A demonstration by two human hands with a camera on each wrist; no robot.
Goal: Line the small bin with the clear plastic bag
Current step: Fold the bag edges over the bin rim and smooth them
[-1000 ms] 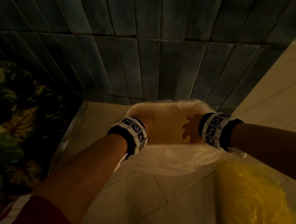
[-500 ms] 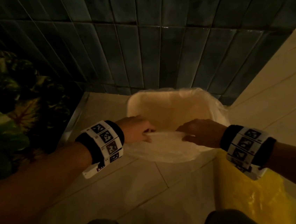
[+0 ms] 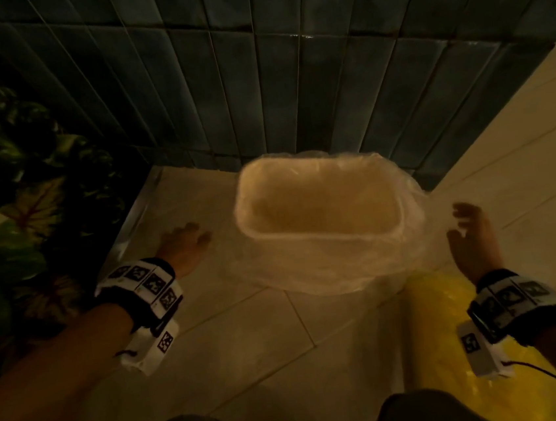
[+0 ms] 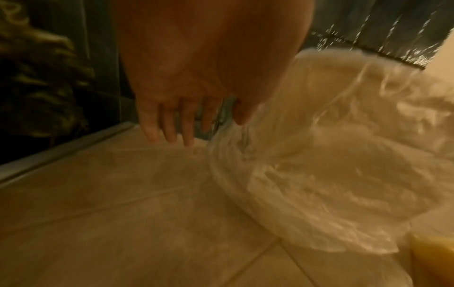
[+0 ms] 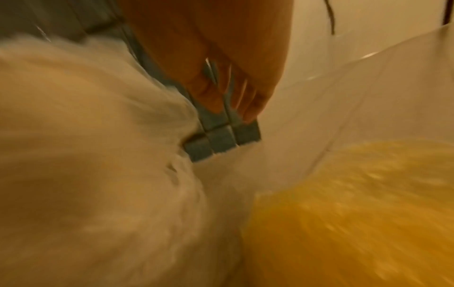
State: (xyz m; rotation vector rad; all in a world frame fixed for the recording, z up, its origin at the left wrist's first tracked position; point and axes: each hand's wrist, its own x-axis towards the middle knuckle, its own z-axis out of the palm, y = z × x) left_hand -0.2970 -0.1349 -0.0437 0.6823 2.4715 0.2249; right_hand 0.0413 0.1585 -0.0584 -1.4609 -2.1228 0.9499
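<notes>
Bin sits on the floor tiles right up against the dark tiled wall, w/ the clear bag already inside and folded out over the rim, hanging down the sides. Nothing else visible in it. Yellow bag sits just beside, near side on the right; plant off to the left. Left hand and right hand flank the bin, both w/ fingers loose, holding nothing, just off the plastic.
</notes>
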